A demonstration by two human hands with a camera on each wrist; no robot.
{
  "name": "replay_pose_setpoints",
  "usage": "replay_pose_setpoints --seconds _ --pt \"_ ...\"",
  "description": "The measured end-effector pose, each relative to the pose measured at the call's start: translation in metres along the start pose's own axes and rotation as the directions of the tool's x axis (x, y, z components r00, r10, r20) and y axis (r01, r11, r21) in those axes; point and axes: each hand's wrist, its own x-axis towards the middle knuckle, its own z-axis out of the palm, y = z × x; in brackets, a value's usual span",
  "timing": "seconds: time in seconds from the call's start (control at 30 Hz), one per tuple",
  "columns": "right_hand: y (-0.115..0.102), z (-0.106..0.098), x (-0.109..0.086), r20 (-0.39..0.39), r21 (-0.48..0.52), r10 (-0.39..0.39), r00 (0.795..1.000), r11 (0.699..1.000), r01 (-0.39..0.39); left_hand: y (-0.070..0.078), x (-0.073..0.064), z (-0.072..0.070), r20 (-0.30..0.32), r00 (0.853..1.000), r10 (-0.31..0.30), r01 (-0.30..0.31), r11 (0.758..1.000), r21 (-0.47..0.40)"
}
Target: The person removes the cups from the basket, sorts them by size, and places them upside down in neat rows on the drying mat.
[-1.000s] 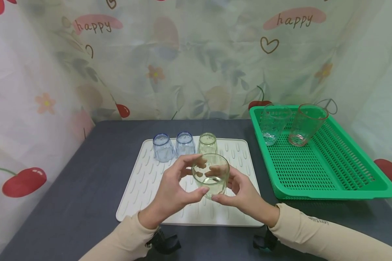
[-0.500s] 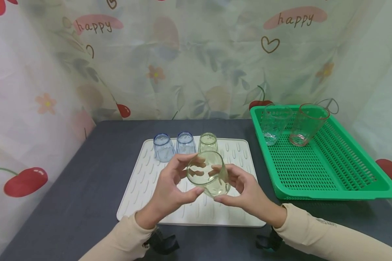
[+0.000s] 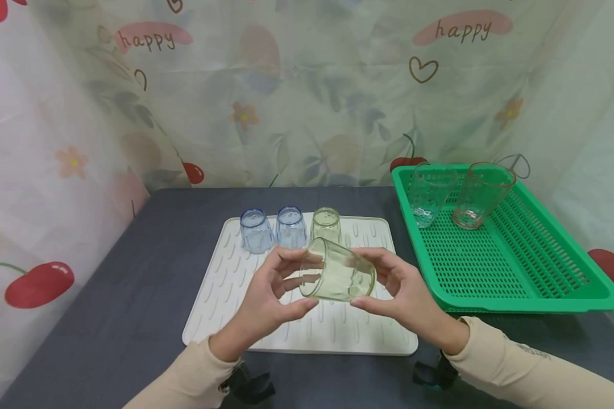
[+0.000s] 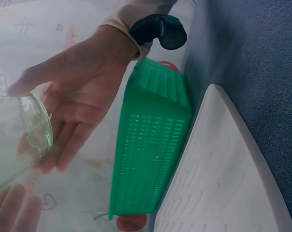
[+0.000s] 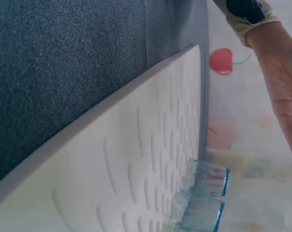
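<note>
Both hands hold a pale green drinking glass (image 3: 337,272) above the ribbed white drying mat (image 3: 286,335). It lies tilted nearly on its side, mouth to the left and base to the right. My left hand (image 3: 263,298) grips it near the rim, thumb in front and fingers behind. My right hand (image 3: 406,292) has thumb and fingers around the base end. In the left wrist view, the right hand (image 4: 83,82) is at the green glass (image 4: 20,130). Behind the held glass, another green glass (image 3: 326,221) stands upside down, beside two blue glasses (image 3: 256,233), also upside down.
A green plastic basket (image 3: 517,304) sits on the right of the dark tabletop (image 3: 133,284). Inside it lean a clear tall glass (image 3: 430,196) and a pink-rimmed glass (image 3: 481,199). A patterned curtain (image 3: 307,85) encloses the table's back and sides.
The held glass has turned from nearly upright, mouth up, to lying sideways with its mouth to the left. My right hand has shifted rightward with the base; the other glasses stay put.
</note>
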Motion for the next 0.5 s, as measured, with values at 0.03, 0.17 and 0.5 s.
replay_pose_setpoints --seconds 0.03,0.17,0.5 --pt "-0.0003 -0.0007 0.0001 -0.001 0.002 0.002 1.0 1.0 -0.002 -0.0001 -0.0003 0.0002 -0.003 1.0 -0.014 0.014 1.0 -0.004" --pt "-0.0017 -0.0023 0.0004 -0.002 0.001 0.014 1.0 1.0 -0.014 -0.0001 -0.0008 0.0006 -0.006 0.999 -0.038 0.038 0.999 -0.013" --pt "-0.0074 -0.0082 0.0069 -0.014 0.026 -0.068 0.998 0.997 0.068 0.0074 0.0018 -0.0052 0.02 0.993 -0.115 0.112 0.989 0.095"
